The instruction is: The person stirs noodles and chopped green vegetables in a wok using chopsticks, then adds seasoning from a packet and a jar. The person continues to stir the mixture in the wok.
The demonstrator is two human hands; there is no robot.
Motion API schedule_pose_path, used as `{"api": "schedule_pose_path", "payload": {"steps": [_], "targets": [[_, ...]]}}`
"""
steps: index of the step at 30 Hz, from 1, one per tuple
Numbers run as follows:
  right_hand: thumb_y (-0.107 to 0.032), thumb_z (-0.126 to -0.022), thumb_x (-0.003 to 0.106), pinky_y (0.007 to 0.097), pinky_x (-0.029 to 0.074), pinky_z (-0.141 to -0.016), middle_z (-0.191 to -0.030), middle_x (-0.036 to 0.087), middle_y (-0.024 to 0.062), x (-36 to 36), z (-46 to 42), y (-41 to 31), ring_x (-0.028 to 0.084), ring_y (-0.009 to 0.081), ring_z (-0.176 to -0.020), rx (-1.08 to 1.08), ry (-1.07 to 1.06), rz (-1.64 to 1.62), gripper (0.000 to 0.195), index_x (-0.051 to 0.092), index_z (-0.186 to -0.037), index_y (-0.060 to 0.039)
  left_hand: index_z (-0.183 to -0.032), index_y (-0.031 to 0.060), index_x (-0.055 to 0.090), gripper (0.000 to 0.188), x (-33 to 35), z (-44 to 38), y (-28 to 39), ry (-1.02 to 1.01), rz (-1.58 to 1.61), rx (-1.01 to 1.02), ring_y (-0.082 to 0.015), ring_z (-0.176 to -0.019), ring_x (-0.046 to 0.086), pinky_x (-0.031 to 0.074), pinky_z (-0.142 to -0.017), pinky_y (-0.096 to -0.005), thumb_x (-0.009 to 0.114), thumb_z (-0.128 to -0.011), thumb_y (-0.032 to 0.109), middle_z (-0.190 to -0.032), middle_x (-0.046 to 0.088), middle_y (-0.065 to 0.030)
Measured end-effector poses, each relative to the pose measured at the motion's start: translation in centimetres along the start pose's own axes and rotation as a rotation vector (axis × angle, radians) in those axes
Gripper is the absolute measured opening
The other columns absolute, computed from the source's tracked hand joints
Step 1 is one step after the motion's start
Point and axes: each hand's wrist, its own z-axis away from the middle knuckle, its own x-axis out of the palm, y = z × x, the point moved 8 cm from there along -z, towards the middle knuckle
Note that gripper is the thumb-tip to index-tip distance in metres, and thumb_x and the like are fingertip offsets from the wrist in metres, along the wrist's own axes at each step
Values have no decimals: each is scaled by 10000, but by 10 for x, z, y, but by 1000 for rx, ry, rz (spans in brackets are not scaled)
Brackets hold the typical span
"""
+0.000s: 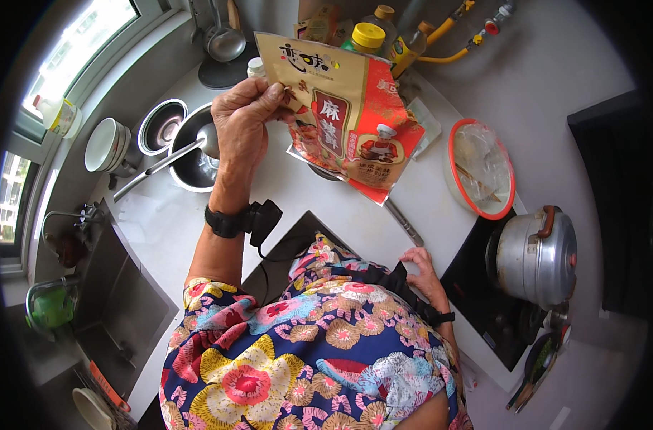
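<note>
My left hand [251, 110] pinches the left edge of a red and gold plastic food packet [380, 115], raised above the white countertop [288, 199]. Printed writing and a chef cartoon cover its front, and its right edge looks ragged. Behind the packet, a utensil with a metal handle [404, 223] lies on the counter, its other end mostly hidden. My right hand [424, 271] is low at the counter's near edge, just below the handle's end. Its fingers look loosely apart with nothing visible in them; a black strap partly covers it.
Left of my left arm, a steel ladle [160, 165] rests in a steel bowl [189, 174], near stacked white bowls [107, 145] and a sink [127, 301]. Rightward are a red-rimmed basin [455, 185] and an aluminium pot [530, 258] on a black cooktop [471, 279]. Bottles [369, 36] stand behind.
</note>
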Motion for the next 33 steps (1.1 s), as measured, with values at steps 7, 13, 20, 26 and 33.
{"api": "schedule_pose_path", "payload": {"steps": [7, 13, 20, 26, 33], "targets": [[-37, -613, 712, 368, 331, -1114, -1166, 541, 83, -3, 2, -3, 466, 288, -1236, 17, -5, 7, 455, 646, -1063, -66, -861, -76, 690, 112, 14, 7, -19, -22, 49, -45, -161, -630, 669, 587, -559, -260, 649, -932, 1, -803, 701, -135], [-42, -598, 749, 386, 343, -1101, -1176, 550, 72, -3, 2, 3, 464, 287, -1229, 13, 3, -10, 469, 661, -1057, -80, -866, -76, 693, 109, 16, 9, -16, -15, 36, -33, -158, -627, 668, 589, -561, -256, 642, -933, -6, -797, 699, -135], [-31, -593, 763, 393, 350, -1092, -1166, 556, 74, -6, 4, -2, 465, 285, -1215, 35, 16, -25, 475, 665, -1056, -74, -905, -81, 694, 101, 13, 11, -10, -3, 0, -36, -169, -649, 672, 590, -571, -266, 640, -937, -2, -821, 699, -142], [-31, -598, 749, 379, 366, -1074, -1159, 558, 86, -6, 4, 3, 483, 292, -1190, 13, 13, 7, 460, 661, -1048, -60, -902, -73, 664, 95, -2, 11, -7, 32, -14, -54, -189, -697, 687, 589, -588, -279, 631, -946, 4, -841, 688, -137], [-50, -615, 751, 383, 359, -1073, -1162, 564, 88, -6, 8, -4, 481, 299, -1193, 14, 24, 15, 441, 667, -1047, -71, -904, -77, 698, 139, -32, 6, 32, 307, -273, 133, -116, -640, 645, 551, -565, -226, 654, -945, 48, -781, 688, -93]]}}
